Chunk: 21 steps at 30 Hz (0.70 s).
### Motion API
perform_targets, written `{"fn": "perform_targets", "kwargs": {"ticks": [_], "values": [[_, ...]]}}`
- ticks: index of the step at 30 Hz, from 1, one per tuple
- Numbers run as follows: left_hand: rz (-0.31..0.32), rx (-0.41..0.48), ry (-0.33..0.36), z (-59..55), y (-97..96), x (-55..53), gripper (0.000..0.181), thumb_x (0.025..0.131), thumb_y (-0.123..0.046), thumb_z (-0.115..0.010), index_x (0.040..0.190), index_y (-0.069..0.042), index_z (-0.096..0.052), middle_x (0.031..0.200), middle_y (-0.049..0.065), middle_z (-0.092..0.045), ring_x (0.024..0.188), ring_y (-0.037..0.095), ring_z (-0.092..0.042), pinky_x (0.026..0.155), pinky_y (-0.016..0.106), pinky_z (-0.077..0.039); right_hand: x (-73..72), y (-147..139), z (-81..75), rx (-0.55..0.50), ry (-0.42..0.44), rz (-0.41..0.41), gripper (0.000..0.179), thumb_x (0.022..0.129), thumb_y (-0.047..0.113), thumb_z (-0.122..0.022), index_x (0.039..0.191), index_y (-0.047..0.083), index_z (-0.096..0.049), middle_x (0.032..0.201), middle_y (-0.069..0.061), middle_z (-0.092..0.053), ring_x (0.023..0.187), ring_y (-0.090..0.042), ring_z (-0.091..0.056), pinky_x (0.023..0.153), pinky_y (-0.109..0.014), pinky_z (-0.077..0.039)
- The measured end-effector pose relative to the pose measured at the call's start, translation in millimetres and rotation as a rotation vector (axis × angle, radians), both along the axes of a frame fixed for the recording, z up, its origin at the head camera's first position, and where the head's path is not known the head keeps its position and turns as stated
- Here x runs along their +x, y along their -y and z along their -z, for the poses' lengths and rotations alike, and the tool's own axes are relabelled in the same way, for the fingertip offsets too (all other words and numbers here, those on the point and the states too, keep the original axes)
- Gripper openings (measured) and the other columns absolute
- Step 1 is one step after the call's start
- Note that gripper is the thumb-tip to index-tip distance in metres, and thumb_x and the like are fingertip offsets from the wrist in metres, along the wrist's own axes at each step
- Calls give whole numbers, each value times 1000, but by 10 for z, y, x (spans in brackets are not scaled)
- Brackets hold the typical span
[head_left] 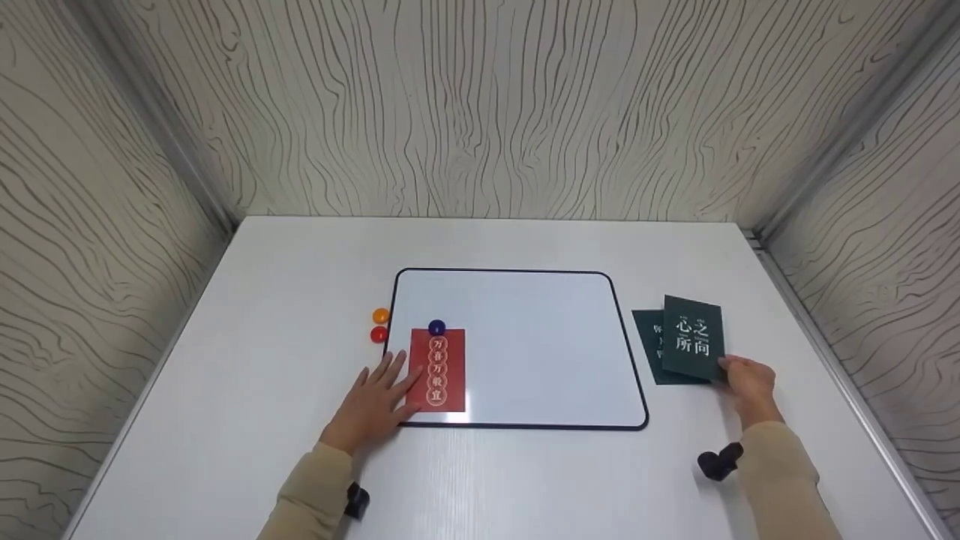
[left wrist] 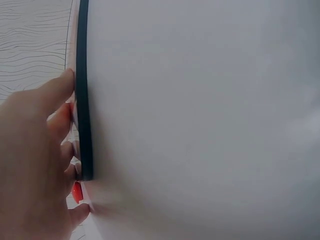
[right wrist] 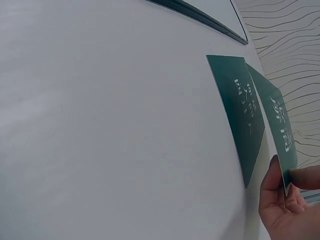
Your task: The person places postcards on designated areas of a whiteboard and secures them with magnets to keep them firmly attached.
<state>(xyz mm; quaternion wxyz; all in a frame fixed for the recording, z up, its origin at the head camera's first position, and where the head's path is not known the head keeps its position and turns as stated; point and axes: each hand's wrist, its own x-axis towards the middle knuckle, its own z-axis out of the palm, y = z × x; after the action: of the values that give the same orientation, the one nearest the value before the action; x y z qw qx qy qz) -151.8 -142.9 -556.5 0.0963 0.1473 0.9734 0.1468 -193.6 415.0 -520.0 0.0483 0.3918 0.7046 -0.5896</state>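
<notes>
My left hand point(head_left: 377, 405) lies with fingers spread at the lower left of the whiteboard point(head_left: 547, 352), its fingertips on the left edge of a red card point(head_left: 454, 375) printed with white characters. A dark blue round magnet point(head_left: 436, 327) sits at the top edge of that card. On the right, my right hand point(head_left: 750, 382) pinches the lower right corner of a dark green card point(head_left: 694, 360) with white characters. The right wrist view shows this green card point(right wrist: 274, 107) tilted up between thumb and fingers. Partly covered beneath it in the head view is a second green card point(right wrist: 237, 110) on the table.
Orange point(head_left: 381, 316) and red point(head_left: 379, 334) round magnets sit just left of the whiteboard's black frame. The white table point(head_left: 525, 487) meets wood-grain patterned walls point(head_left: 480, 112) at the back and sides. Black wrist-camera mounts point(head_left: 720, 462) hang near both sleeves.
</notes>
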Motion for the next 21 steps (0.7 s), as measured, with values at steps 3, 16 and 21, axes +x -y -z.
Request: {"fn": "perform_targets", "kwargs": {"ticks": [3, 16, 21], "values": [[0, 7, 1, 2, 1, 3, 61, 96, -51, -48, 149, -27, -35, 164, 4, -20, 153, 32, -13, 122, 58, -20, 9, 29, -8, -28, -9, -7, 54, 99, 13, -40, 149, -4, -26, 160, -21, -21, 145, -30, -30, 123, -39, -28], [8, 14, -4, -21, 3, 9, 60, 96, -50, -49, 149, -26, -36, 164, 5, -21, 153, 32, -14, 122, 58, -21, 27, 148, -12, -39, -28, -63, 55, 99, 13, -42, 148, -6, -27, 158, -24, -24, 138, -30, -36, 121, -41, -31], [12, 8, -12, -4, 10, 2, 60, 95, -49, -50, 149, -25, -37, 163, 5, -23, 153, 32, -16, 121, 58, -22, 29, 188, -33, 4, -34, -81, 51, 98, 13, -44, 144, -6, -33, 155, -24, -28, 131, -28, -40, 117, -37, -37]]}}
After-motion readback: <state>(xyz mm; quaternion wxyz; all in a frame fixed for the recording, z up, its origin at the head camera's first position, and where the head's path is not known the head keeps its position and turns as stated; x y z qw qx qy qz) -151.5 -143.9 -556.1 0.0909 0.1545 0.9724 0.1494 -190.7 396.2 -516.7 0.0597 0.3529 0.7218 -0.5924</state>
